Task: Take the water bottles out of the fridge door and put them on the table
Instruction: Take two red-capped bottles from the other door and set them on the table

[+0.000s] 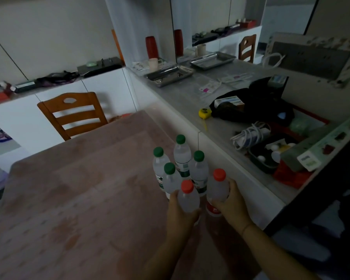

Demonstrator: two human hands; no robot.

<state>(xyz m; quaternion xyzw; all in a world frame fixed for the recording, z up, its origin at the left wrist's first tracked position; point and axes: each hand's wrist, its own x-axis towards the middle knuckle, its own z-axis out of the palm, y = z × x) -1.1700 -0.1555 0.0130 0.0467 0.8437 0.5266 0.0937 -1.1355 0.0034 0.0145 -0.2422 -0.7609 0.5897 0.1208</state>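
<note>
Your left hand (180, 211) is wrapped around a red-capped bottle (188, 196), and your right hand (231, 201) is clamped on the other red-capped bottle (217, 185), both down at the near right edge of the table (79, 188). Can't quite tell whether their bases are touching the tabletop. Four green-capped bottles (182, 153) stand upright in a tight bunch just behind them, so there's barely any room on that side. The rest of the pink tabletop to your left is wide open. A wooden chair (73, 114) sits at the far end. To the right, the counter (190, 91) runs right beside the table, cluttered with a yellow tape measure (205, 113), a black bag (255, 106) and a coiled white cable (249, 134).
</note>
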